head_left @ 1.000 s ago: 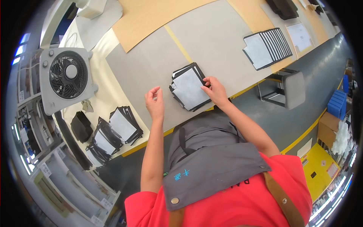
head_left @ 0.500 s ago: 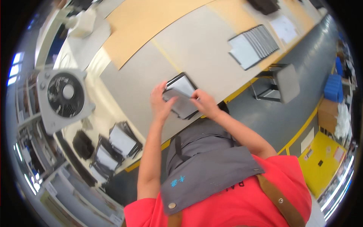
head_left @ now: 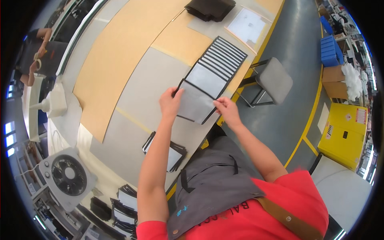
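A flat grey panel with black edges [head_left: 196, 103] is stretched between my two hands at the near end of a row of similar panels. My left hand [head_left: 170, 105] pinches its left edge, thumb on top. My right hand [head_left: 228, 112] pinches its right corner between thumb and fingers. Just beyond lies the fanned row of black-edged panels [head_left: 221, 58], overlapping so that mostly their dark edges and light strips show. A small pile of the same panels [head_left: 175, 157] lies on the table, partly hidden behind my left forearm.
A black stack [head_left: 210, 9] and a white sheet in a frame [head_left: 247, 25] lie at the far end. A grey stool [head_left: 274, 82] stands right of the table. A box fan [head_left: 69, 172] and more panel piles [head_left: 125, 210] are at lower left. Another person's hands [head_left: 40, 54] hold a tape roll, upper left.
My hands have moved from the small pile to the fanned row, carrying one panel. The view has turned to the right, so the pile now lies by my left forearm.
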{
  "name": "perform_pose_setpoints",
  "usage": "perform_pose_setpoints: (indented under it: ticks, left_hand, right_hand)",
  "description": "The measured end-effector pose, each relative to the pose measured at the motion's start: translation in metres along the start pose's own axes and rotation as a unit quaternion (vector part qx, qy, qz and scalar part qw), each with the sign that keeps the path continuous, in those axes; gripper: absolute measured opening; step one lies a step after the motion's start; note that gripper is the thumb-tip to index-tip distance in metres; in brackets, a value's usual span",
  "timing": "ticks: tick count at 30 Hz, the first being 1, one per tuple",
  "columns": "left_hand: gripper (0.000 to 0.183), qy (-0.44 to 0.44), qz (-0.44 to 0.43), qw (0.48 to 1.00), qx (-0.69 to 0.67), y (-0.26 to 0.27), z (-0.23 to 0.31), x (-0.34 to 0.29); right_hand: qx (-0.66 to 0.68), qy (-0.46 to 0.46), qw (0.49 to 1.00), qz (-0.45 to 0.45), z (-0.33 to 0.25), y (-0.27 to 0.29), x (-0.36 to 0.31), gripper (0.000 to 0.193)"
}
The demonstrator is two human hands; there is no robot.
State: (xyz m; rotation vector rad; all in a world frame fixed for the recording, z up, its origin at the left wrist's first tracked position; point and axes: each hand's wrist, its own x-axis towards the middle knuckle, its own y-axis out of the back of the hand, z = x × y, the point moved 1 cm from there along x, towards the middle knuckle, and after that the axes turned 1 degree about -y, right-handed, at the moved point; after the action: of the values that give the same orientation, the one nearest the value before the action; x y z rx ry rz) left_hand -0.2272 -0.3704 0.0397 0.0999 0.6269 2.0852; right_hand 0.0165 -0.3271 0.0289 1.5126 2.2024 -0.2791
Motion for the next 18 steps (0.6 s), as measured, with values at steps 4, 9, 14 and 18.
perform_pose_setpoints:
  ticks: [4, 9, 14, 18]
  left_hand:
    - [0.026, 0.023, -0.018, 0.999, 0.032, -0.045, 0.012, 0.046]
    - [0.026, 0.058, -0.023, 0.995, 0.08, -0.077, 0.006, 0.073]
    - [0.028, 0.059, -0.005, 0.992, 0.112, -0.087, -0.006, 0.076]
    - [0.024, 0.025, 0.004, 0.991, 0.13, -0.09, -0.01, 0.079]
  right_hand:
    - [-0.01, -0.019, 0.999, 0.042, -0.007, 0.025, 0.038, 0.022]
    - [-0.072, -0.033, 0.995, 0.058, -0.003, 0.037, 0.068, 0.024]
    - [-0.074, -0.057, 0.994, 0.062, -0.004, 0.037, 0.074, 0.025]
    - [-0.079, -0.067, 0.993, 0.062, -0.007, 0.039, 0.075, 0.026]
